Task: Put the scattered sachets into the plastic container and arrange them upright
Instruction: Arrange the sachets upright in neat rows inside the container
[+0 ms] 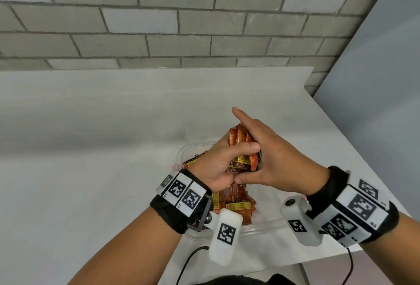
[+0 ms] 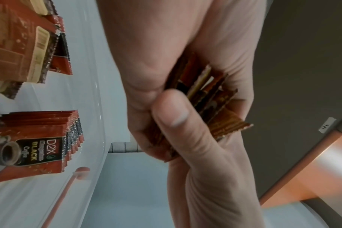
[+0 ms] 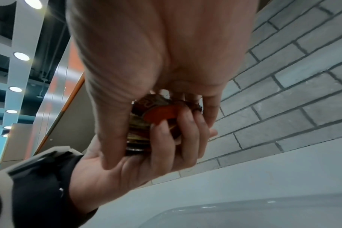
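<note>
The container [image 1: 181, 151] sits on the worktop [image 1: 91, 148], near its right edge, with the wall [image 1: 159, 23] behind. Loose sachets [image 1: 236, 205] lie inside it. Above the container, the left hand [image 1: 218, 166] and right hand [image 1: 272, 159] meet around a bundle [image 1: 241, 141] held between them.

Hands hide most of the sachet bundle [image 1: 242, 146] (count unclear).

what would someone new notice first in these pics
Both hands meet over the middle of the white table: the left hand and right hand share a grip on a bundle of red sachets. Below them, the clear plastic container holds more sachets, lying in loose piles.
</note>
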The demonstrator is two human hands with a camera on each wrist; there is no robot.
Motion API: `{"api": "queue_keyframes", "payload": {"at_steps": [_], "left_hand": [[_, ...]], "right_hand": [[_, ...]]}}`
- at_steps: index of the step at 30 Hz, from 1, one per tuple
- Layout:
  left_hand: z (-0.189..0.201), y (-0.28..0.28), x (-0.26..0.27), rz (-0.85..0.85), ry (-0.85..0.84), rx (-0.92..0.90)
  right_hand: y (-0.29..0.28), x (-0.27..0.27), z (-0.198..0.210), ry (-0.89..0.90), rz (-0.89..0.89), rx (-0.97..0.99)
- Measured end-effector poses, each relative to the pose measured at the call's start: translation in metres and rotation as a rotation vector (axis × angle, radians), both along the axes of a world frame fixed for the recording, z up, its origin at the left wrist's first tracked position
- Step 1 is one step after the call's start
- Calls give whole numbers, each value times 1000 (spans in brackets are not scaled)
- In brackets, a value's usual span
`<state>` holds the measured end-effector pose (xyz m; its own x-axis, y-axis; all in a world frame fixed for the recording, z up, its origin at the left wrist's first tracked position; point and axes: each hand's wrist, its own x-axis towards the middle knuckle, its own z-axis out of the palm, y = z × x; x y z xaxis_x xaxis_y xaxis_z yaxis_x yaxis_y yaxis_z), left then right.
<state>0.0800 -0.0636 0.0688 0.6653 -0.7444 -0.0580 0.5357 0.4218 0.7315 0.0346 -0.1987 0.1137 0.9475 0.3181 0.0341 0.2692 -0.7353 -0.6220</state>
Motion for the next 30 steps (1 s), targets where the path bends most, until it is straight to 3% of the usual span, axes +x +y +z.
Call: {"api": "queue_keyframes", "payload": {"at_steps": [7, 16, 19, 22, 26, 30], "left_hand": [[-5, -5, 1, -5, -20, 25], [-12, -5, 5, -70, 17, 59], [-13, -6, 5, -20, 36, 90], [-14, -5, 2, 11, 69, 44], [-16, -1, 3, -9, 99, 8], [-20, -3, 5, 26, 91, 29]], "right_hand": [[1, 3, -3, 33, -32, -101], [1, 2, -9, -65, -62, -142], [0, 4, -10, -26, -65, -184], [-9, 3, -6, 116, -104, -16], [-24, 0, -6, 68, -324, 257], [-31, -3, -17, 177, -473, 447]]}}
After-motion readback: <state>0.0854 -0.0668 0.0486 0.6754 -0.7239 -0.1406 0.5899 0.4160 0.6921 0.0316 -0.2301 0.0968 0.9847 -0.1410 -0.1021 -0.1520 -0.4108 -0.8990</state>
